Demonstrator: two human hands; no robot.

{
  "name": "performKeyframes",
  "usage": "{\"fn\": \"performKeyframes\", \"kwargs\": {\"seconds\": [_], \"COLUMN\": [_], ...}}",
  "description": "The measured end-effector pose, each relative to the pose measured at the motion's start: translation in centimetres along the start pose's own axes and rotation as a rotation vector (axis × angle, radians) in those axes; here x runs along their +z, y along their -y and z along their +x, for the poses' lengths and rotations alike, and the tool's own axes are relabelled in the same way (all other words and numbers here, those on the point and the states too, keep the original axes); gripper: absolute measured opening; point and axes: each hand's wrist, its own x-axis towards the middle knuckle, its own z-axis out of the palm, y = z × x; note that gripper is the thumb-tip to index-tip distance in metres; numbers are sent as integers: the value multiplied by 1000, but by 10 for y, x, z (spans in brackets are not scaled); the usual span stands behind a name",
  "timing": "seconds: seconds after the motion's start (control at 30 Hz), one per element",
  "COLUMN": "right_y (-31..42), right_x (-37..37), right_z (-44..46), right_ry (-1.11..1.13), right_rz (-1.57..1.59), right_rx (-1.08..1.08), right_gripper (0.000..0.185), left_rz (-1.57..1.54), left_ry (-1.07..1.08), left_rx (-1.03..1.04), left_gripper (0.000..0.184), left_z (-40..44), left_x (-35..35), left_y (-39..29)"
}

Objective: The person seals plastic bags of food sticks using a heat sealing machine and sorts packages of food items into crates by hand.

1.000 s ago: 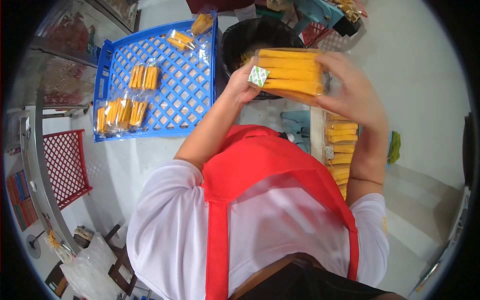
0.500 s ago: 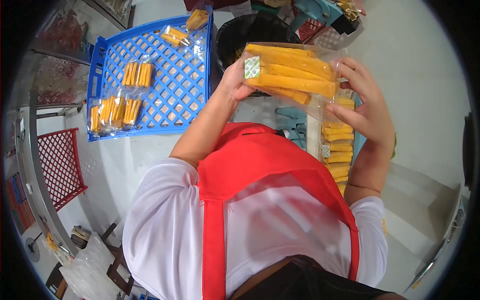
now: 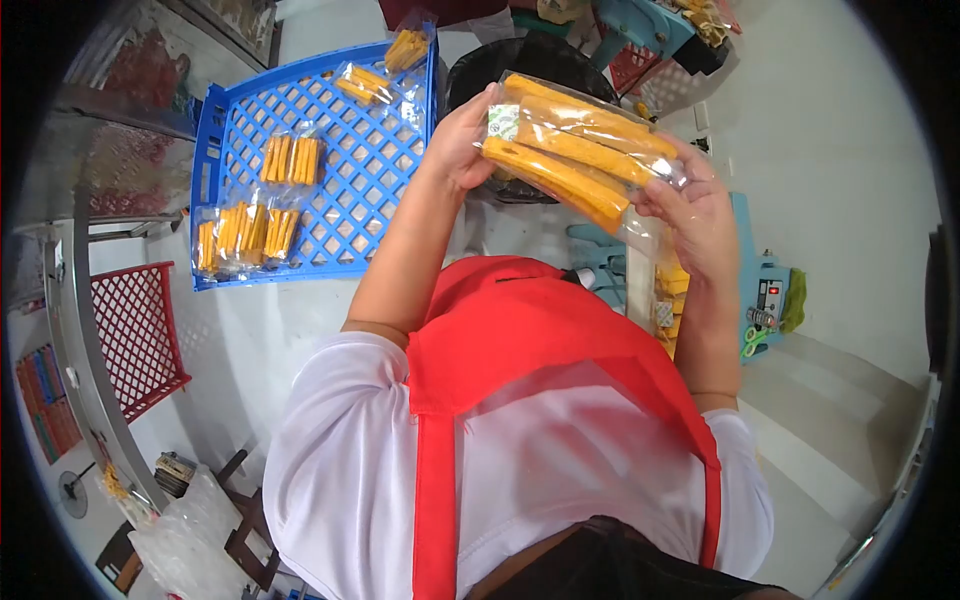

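A clear plastic bag of long yellow sticks [image 3: 580, 145] with a green and white label is held tilted between both hands, its right end lower. My left hand [image 3: 465, 138] grips the labelled end, fingers partly behind the bag. At the other end, my right hand [image 3: 693, 205] pinches the plastic between thumb and fingers. Below the right hand, more yellow packs [image 3: 672, 290] show partly behind the forearm. Several smaller bagged bundles [image 3: 240, 230] lie in a blue lattice crate [image 3: 350, 215] at the left.
Behind the held bag stands a bin lined with black plastic [image 3: 520, 62]. A light-blue machine [image 3: 762, 300] with green-handled scissors is at the right. A red basket [image 3: 138, 335] and a crumpled clear plastic bag [image 3: 190, 545] are at the left.
The held bag has turned so its right end slopes down. My right hand, apart from the sticks' end half a second ago, has closed on it. The light-blue machine has come into view.
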Motion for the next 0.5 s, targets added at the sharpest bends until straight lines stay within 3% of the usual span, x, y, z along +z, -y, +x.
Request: {"fn": "performKeyframes", "kwargs": {"seconds": [0.23, 0.43, 0.5], "right_y": [-8, -32, -32], "right_x": [-2, -18, -25], "right_z": [9, 23, 20], "right_ry": [-7, -25, 97], "right_rz": [-5, -24, -59], "right_rx": [78, 4, 4], "right_gripper": [33, 20, 16], "left_rz": [57, 50, 45], "left_ry": [-52, -93, -132], "left_rx": [6, -65, -65], "left_gripper": [31, 32, 33], "left_z": [-2, 4, 6], "left_x": [6, 3, -5], "left_y": [-7, -4, -4]}}
